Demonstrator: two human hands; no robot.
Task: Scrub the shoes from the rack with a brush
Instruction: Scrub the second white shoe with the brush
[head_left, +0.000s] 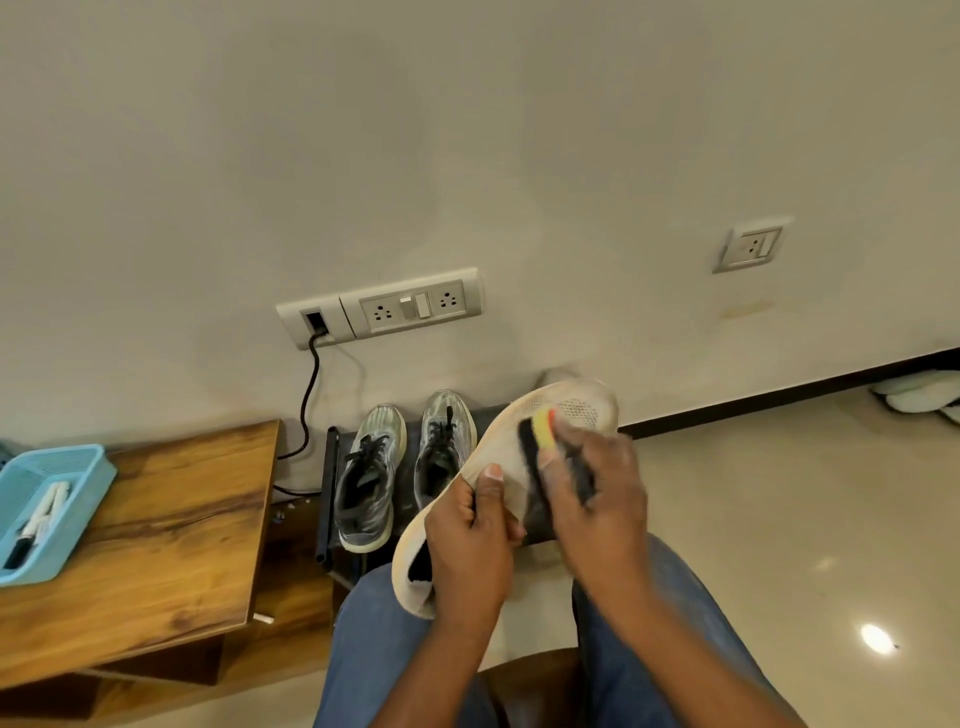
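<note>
Keep the left hand (467, 540) gripping the heel collar firmly so the cream knit sneaker (498, 457) cannot twist, held over the lap. The right hand (597, 499) clasps the black-bristled brush with a yellow-and-red back (537, 441); short strokes toward the perforated toe seem best. The upper looks pale and slightly soiled.

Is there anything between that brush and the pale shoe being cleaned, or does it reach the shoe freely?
Nothing visible is in the way. The right hand holds the brush against the pale shoe, which the left hand grips.
</note>
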